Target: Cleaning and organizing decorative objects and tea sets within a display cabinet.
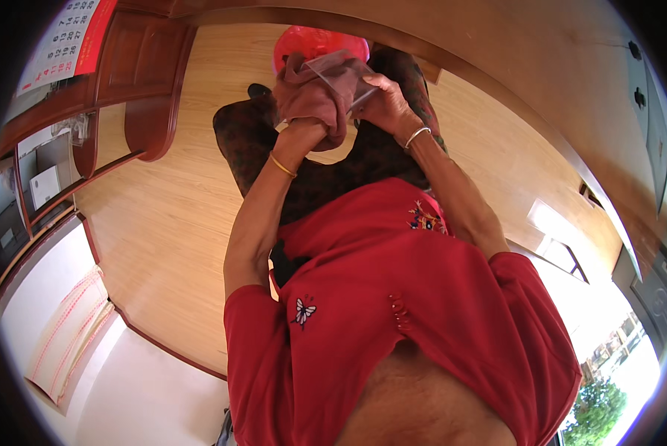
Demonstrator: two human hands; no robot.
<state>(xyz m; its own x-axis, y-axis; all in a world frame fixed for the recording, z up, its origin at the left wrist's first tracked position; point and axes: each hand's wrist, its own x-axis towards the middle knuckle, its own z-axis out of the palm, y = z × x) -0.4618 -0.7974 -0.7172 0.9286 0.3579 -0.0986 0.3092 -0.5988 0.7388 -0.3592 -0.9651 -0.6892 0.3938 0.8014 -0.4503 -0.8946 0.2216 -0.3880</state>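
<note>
My right hand [386, 103], a silver bangle at its wrist, grips the side of a clear plastic box [361, 92], thumb along its upper edge. A damp-looking brownish-pink cloth [311, 95] is bunched over and against the box. My left hand [305, 131], below a gold bangle, is wrapped in this cloth; its fingers are hidden. Both hands are close together above my knees. Just beyond them a red plastic basin [322, 42] shows in part, its near side covered by the cloth and box.
A wooden table edge [322, 19] curves across the top and right. To the left stands a reddish-brown wooden cabinet [144, 61] with open shelves and a calendar [68, 42] on top. Light wood flooring [160, 223] surrounds my legs. Bright daylight enters at lower right.
</note>
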